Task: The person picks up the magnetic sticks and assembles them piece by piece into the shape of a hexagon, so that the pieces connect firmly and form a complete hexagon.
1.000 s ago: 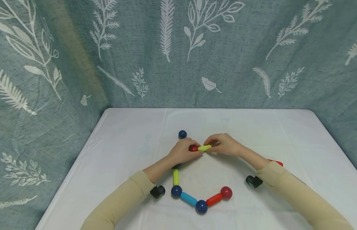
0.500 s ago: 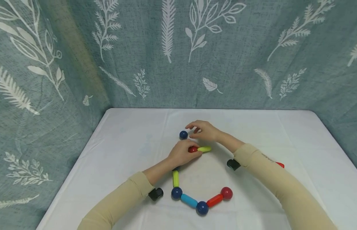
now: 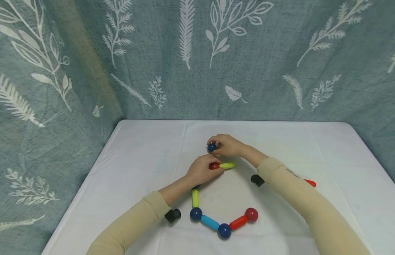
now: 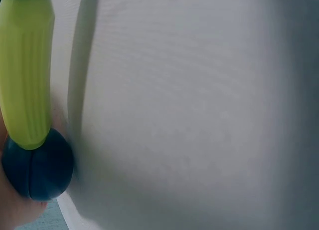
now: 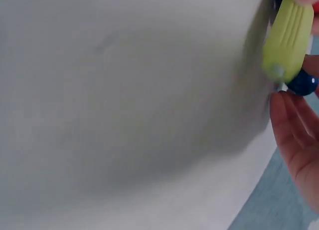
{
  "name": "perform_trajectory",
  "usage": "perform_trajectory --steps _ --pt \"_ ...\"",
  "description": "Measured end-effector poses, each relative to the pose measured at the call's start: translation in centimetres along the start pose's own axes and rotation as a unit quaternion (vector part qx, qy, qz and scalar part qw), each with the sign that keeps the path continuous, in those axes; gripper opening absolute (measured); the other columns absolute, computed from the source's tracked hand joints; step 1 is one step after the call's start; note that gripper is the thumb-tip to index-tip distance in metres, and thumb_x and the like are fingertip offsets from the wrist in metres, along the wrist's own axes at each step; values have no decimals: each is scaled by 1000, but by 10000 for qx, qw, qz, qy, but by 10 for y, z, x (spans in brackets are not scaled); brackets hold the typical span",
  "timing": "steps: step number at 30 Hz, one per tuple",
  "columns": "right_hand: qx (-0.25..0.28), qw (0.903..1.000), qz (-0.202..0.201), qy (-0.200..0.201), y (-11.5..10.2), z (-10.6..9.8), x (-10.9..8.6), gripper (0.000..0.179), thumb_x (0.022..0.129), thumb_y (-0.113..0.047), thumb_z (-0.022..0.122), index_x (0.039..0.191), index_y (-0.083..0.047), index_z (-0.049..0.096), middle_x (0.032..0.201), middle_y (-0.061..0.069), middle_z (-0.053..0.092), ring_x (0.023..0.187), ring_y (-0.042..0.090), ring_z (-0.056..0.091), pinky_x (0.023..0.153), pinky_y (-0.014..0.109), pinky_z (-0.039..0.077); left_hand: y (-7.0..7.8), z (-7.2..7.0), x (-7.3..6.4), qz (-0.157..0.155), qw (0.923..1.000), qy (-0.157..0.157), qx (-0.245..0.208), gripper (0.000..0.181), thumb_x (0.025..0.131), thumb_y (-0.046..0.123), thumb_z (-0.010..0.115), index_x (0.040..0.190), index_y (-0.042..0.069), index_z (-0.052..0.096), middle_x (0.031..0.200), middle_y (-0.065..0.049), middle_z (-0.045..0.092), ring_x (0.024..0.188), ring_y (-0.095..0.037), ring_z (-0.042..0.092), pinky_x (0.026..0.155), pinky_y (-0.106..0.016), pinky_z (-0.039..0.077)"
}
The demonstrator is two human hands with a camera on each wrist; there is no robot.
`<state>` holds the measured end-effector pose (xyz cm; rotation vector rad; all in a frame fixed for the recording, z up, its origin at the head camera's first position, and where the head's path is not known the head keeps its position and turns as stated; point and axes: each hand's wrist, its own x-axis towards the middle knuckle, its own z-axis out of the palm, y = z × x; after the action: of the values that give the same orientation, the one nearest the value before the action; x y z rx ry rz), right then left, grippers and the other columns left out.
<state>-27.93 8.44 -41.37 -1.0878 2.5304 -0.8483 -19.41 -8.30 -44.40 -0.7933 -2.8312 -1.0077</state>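
In the head view my left hand [image 3: 202, 169] grips a red ball [image 3: 214, 166], from which a yellow-green rod [image 3: 227, 165] sticks out to the right. Just beyond it, my right hand [image 3: 228, 145] pinches a dark blue ball [image 3: 212, 147] between thumb and fingers. The right wrist view has that blue ball [image 5: 302, 84] close beside the free end of the rod [image 5: 286, 40], which shows a small metallic disc. Another yellow-green rod [image 4: 26, 75] joined to a blue ball [image 4: 42, 165] fills the left side of the left wrist view.
Nearer the front lies a joined chain: a yellow-green rod [image 3: 195, 198], blue ball [image 3: 196, 214], light blue rod [image 3: 210, 223], blue ball [image 3: 224, 231], red rod [image 3: 238, 223] and red ball [image 3: 251, 214]. A red piece [image 3: 310, 182] shows behind the right forearm on the white table [image 3: 146, 148].
My right hand has let go of the yellow-green rod, reached back and left, and taken the blue ball, shifting it slightly right. The left hand has stayed on the red ball.
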Motion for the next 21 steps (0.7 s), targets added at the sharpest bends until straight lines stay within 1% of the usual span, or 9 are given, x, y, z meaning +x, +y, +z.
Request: perform_trajectory --steps 2,5,11,16,19,21 --pt "28 9999 33 99 7 -4 -12 35 89 -6 68 123 -4 62 115 14 62 99 27 60 87 39 49 0 1 1 -49 10000 -16 -37 22 86 26 74 101 10 75 94 -2 69 80 -13 57 66 -23 44" --pt "107 9995 127 252 19 -7 -32 35 88 -7 70 122 -5 64 115 13 63 99 27 60 86 40 49 -1 2 1 -178 9998 -83 -72 24 87 28 74 103 10 75 95 -2 68 80 -12 57 66 -23 45" --pt "310 9979 237 520 35 -9 -71 35 88 -11 73 122 -5 66 113 12 64 99 28 61 83 40 51 -3 2 2 -229 9996 -76 -123 25 87 28 74 104 10 75 98 -3 69 85 -14 60 69 -25 47" --pt "769 9952 464 378 40 -4 -94 37 90 -15 71 126 -8 64 121 11 63 107 27 62 90 39 50 -4 3 2 -258 9994 -23 -217 24 87 26 74 105 9 74 99 -3 69 85 -14 60 69 -25 47" --pt "1162 9908 618 313 39 -1 -103 40 90 -16 71 128 -8 62 121 10 64 109 26 61 92 39 50 -3 3 2 -281 9992 -18 -286 25 87 25 74 105 9 74 99 -4 68 84 -14 59 69 -25 47" --pt "1366 9880 644 316 38 0 -106 41 90 -16 70 129 -6 60 119 10 64 109 26 61 92 40 49 -3 4 3 -268 9992 -34 -310 25 87 25 74 106 9 74 99 -4 68 83 -14 58 69 -25 46"
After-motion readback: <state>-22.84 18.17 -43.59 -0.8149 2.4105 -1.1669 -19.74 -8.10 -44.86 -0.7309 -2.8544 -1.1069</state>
